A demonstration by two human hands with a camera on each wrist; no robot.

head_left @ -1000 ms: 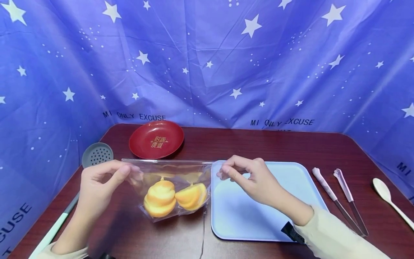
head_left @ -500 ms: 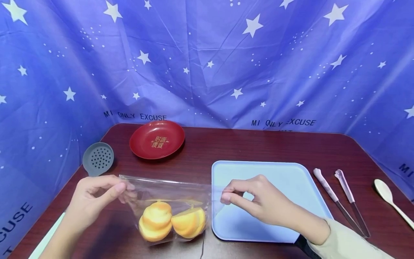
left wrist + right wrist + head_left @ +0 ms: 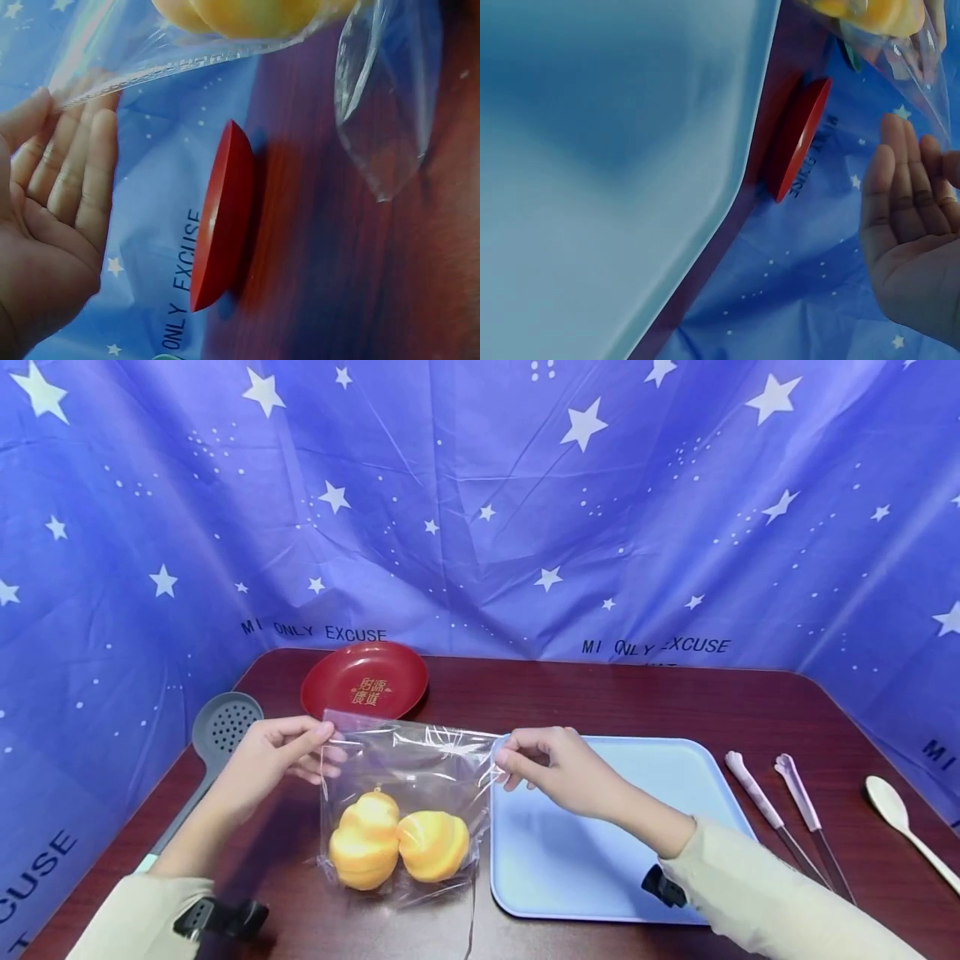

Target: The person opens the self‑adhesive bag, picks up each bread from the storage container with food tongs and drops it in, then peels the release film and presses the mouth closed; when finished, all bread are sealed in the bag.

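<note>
A clear plastic bag point(image 3: 427, 768) hangs between both hands, stretched by its two upper corners. Inside it lie two yellow-orange pieces: a lumpy, stacked one point(image 3: 365, 843) with a small loop on top, and a rounder one point(image 3: 433, 846) beside it. My left hand point(image 3: 281, 758) pinches the left corner between thumb and fingers; in the left wrist view the left hand point(image 3: 64, 172) has its other fingers extended behind the film. The right corner is pinched by my right hand point(image 3: 551, 768), whose palm faces the camera in the right wrist view.
Behind the bag sits a red plate point(image 3: 360, 672) with gold characters. A light blue tray point(image 3: 600, 893) lies under the right forearm. At left is a grey slotted skimmer point(image 3: 225, 722); at right are metal tongs point(image 3: 798, 793) with pink handles and a cream spoon point(image 3: 892, 806).
The bag first dipped toward the table's near side, then rose again with both hands. Its upper edge now overlaps the plate, and the left hand has moved right. Both hands keep their pinch.
</note>
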